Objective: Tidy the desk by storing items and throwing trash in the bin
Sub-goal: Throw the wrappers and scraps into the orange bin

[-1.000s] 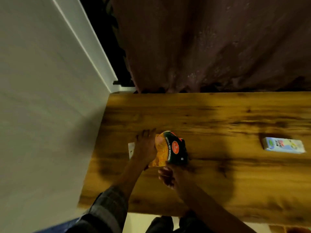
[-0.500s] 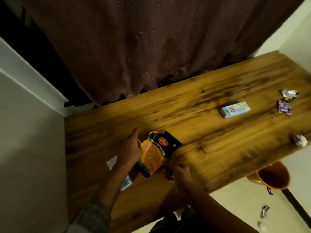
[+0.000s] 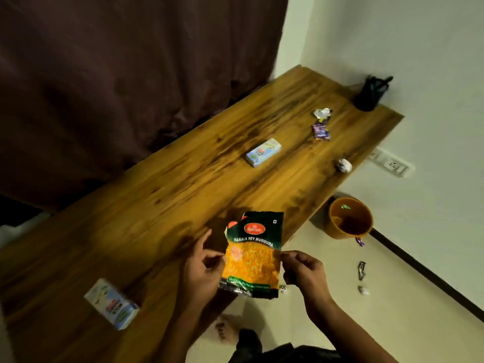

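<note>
Both grips pinch the snack packet [image 3: 252,254] (orange bin [image 3: 349,218] holds scraps).

The print on the near carton [image 3: 112,303] was blurred beyond reading. The contents of the dark pen holder [image 3: 370,93] could not be made out, nor the scraps on the floor [image 3: 361,270].

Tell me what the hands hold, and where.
The snack packet: left hand pinches its left edge, right hand pinches its right edge, mid-height.
</note>
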The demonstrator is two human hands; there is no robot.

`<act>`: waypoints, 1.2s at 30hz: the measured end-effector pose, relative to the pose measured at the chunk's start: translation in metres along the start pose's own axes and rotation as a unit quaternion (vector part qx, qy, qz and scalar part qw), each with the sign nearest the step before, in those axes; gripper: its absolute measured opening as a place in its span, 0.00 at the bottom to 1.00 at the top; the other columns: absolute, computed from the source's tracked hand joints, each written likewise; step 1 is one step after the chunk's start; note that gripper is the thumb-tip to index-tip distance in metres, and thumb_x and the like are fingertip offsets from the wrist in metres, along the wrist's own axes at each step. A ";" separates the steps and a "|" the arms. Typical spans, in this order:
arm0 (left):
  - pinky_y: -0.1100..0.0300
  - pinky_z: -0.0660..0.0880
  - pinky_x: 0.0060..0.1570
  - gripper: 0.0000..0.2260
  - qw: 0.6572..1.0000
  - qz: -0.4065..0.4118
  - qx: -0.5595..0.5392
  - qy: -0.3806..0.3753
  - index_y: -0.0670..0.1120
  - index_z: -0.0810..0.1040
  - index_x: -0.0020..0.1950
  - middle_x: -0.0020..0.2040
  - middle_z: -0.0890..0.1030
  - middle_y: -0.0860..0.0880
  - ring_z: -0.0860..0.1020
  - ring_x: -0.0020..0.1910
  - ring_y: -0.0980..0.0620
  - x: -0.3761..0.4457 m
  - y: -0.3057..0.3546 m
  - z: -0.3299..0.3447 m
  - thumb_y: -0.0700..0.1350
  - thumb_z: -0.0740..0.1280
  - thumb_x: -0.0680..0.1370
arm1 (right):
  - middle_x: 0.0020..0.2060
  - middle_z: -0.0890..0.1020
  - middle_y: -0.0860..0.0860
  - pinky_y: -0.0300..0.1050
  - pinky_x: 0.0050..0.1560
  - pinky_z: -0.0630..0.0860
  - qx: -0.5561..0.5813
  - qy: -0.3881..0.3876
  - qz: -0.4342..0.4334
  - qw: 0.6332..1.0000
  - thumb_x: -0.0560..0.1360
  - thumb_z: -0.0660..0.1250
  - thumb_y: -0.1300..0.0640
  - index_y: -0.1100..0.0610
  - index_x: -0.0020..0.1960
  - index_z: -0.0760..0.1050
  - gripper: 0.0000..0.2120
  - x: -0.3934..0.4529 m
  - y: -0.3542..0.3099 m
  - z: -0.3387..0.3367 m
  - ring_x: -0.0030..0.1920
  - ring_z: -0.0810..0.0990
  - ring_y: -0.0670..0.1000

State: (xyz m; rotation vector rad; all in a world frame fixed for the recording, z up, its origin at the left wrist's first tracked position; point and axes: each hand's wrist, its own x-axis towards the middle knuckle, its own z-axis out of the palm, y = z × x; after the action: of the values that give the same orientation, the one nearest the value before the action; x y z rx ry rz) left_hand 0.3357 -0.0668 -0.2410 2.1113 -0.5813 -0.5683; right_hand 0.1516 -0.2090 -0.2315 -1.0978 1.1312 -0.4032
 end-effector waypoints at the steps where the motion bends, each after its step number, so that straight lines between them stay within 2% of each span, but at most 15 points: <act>1: 0.81 0.69 0.45 0.14 1.000 0.000 -0.015 -0.015 0.50 0.83 0.58 0.65 0.74 0.69 0.73 0.48 0.82 -0.013 0.003 0.012 0.38 0.76 0.75 | 0.30 0.76 0.56 0.49 0.35 0.71 -0.002 0.002 -0.010 1.000 0.79 0.67 0.63 0.60 0.41 0.85 0.11 -0.007 0.001 -0.017 0.32 0.71 0.54; 3: 0.81 0.68 0.46 0.11 0.999 -0.002 -0.027 -0.038 0.54 0.83 0.47 0.73 0.72 0.60 0.72 0.51 0.83 -0.040 0.011 0.036 0.37 0.77 0.74 | 0.30 0.77 0.56 0.49 0.35 0.71 -0.006 0.009 -0.017 1.000 0.79 0.68 0.62 0.60 0.42 0.85 0.10 -0.021 0.006 -0.052 0.32 0.72 0.53; 5: 0.77 0.67 0.48 0.09 0.998 -0.018 -0.028 -0.051 0.52 0.84 0.44 0.75 0.70 0.59 0.70 0.52 0.84 -0.067 0.021 0.061 0.38 0.77 0.74 | 0.30 0.78 0.55 0.48 0.35 0.72 -0.004 0.017 -0.011 1.000 0.79 0.68 0.61 0.62 0.41 0.84 0.10 -0.034 0.014 -0.090 0.31 0.73 0.52; 8: 0.70 0.74 0.47 0.17 0.994 -0.046 -0.068 -0.072 0.56 0.81 0.56 0.66 0.81 0.58 0.80 0.49 0.72 -0.110 0.034 0.095 0.38 0.78 0.74 | 0.30 0.79 0.54 0.44 0.33 0.73 0.014 0.025 -0.008 1.000 0.79 0.69 0.60 0.65 0.41 0.81 0.11 -0.057 0.026 -0.144 0.32 0.74 0.50; 10: 0.60 0.81 0.52 0.21 0.991 -0.061 -0.083 -0.091 0.55 0.80 0.60 0.60 0.85 0.56 0.85 0.49 0.60 -0.132 0.043 0.122 0.37 0.78 0.72 | 0.32 0.80 0.54 0.42 0.34 0.74 0.019 0.025 -0.005 0.999 0.79 0.71 0.58 0.67 0.41 0.80 0.12 -0.073 0.034 -0.177 0.33 0.75 0.51; 12: 0.47 0.81 0.58 0.29 0.988 -0.077 -0.077 -0.109 0.55 0.77 0.68 0.48 0.88 0.51 0.86 0.49 0.51 -0.146 0.052 0.147 0.35 0.79 0.71 | 0.34 0.82 0.54 0.42 0.35 0.77 0.026 0.032 0.007 0.999 0.76 0.74 0.54 0.67 0.42 0.81 0.14 -0.085 0.042 -0.203 0.34 0.78 0.52; 13: 0.46 0.81 0.59 0.31 0.987 -0.080 -0.080 -0.118 0.54 0.75 0.70 0.45 0.88 0.50 0.86 0.48 0.48 -0.152 0.058 0.162 0.34 0.79 0.71 | 0.35 0.84 0.54 0.43 0.36 0.78 0.028 0.041 0.014 0.999 0.75 0.76 0.53 0.66 0.43 0.82 0.15 -0.092 0.046 -0.219 0.35 0.81 0.53; 15: 0.50 0.80 0.57 0.32 0.984 -0.079 -0.084 -0.133 0.54 0.75 0.70 0.43 0.88 0.49 0.85 0.49 0.48 -0.159 0.072 0.188 0.34 0.79 0.71 | 0.39 0.87 0.56 0.45 0.37 0.82 0.029 0.062 0.028 0.997 0.72 0.78 0.51 0.64 0.44 0.84 0.15 -0.100 0.051 -0.246 0.38 0.85 0.54; 17: 0.49 0.79 0.59 0.31 0.983 -0.063 -0.080 -0.149 0.54 0.75 0.70 0.43 0.88 0.51 0.85 0.49 0.49 -0.160 0.084 0.206 0.36 0.79 0.71 | 0.41 0.86 0.62 0.48 0.34 0.80 0.047 0.079 0.042 0.995 0.72 0.79 0.52 0.66 0.46 0.83 0.17 -0.104 0.055 -0.266 0.37 0.85 0.56; 19: 0.51 0.79 0.60 0.31 0.982 -0.051 -0.074 -0.165 0.55 0.75 0.71 0.43 0.88 0.52 0.86 0.49 0.51 -0.161 0.096 0.220 0.37 0.79 0.71 | 0.42 0.84 0.66 0.46 0.31 0.78 0.065 0.089 0.050 0.993 0.72 0.78 0.54 0.68 0.47 0.82 0.16 -0.107 0.057 -0.285 0.35 0.83 0.56; 23: 0.53 0.79 0.58 0.29 0.980 -0.049 -0.092 -0.168 0.56 0.75 0.69 0.43 0.88 0.50 0.86 0.48 0.51 -0.155 0.115 0.242 0.36 0.78 0.72 | 0.45 0.86 0.62 0.51 0.39 0.83 0.093 0.096 0.062 0.989 0.71 0.79 0.55 0.59 0.52 0.85 0.12 -0.105 0.055 -0.307 0.44 0.87 0.59; 27: 0.50 0.82 0.56 0.27 0.974 -0.075 -0.122 -0.176 0.55 0.77 0.68 0.44 0.88 0.49 0.86 0.48 0.50 -0.140 0.129 0.267 0.35 0.77 0.73 | 0.42 0.87 0.59 0.45 0.36 0.81 0.118 0.108 0.073 0.984 0.72 0.78 0.58 0.53 0.56 0.83 0.13 -0.093 0.043 -0.332 0.38 0.87 0.52; 30: 0.58 0.83 0.45 0.24 0.965 -0.099 -0.157 -0.185 0.56 0.78 0.65 0.45 0.88 0.49 0.86 0.48 0.51 -0.121 0.141 0.297 0.35 0.76 0.74 | 0.42 0.87 0.61 0.48 0.37 0.82 0.132 0.115 0.079 0.981 0.73 0.77 0.60 0.55 0.58 0.82 0.14 -0.073 0.034 -0.350 0.39 0.87 0.56; 33: 0.56 0.83 0.46 0.24 0.956 -0.115 -0.166 -0.214 0.55 0.78 0.66 0.47 0.88 0.48 0.86 0.49 0.48 -0.093 0.148 0.332 0.35 0.76 0.75 | 0.42 0.87 0.63 0.52 0.41 0.82 0.128 0.133 0.097 0.978 0.72 0.78 0.60 0.57 0.59 0.81 0.16 -0.043 0.028 -0.367 0.39 0.86 0.61; 36: 0.56 0.83 0.43 0.24 0.947 -0.130 -0.169 -0.239 0.53 0.78 0.65 0.46 0.88 0.44 0.87 0.48 0.46 -0.056 0.157 0.370 0.32 0.75 0.75 | 0.41 0.86 0.64 0.52 0.39 0.82 0.125 0.155 0.119 0.973 0.73 0.77 0.64 0.60 0.57 0.81 0.14 0.003 0.022 -0.384 0.38 0.86 0.62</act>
State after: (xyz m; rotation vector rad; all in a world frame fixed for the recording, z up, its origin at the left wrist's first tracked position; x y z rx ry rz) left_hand 0.0456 -0.3439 -0.2987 1.7317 -0.4267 -1.2584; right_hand -0.1872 -0.3904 -0.2554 -0.6833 1.4273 -0.5241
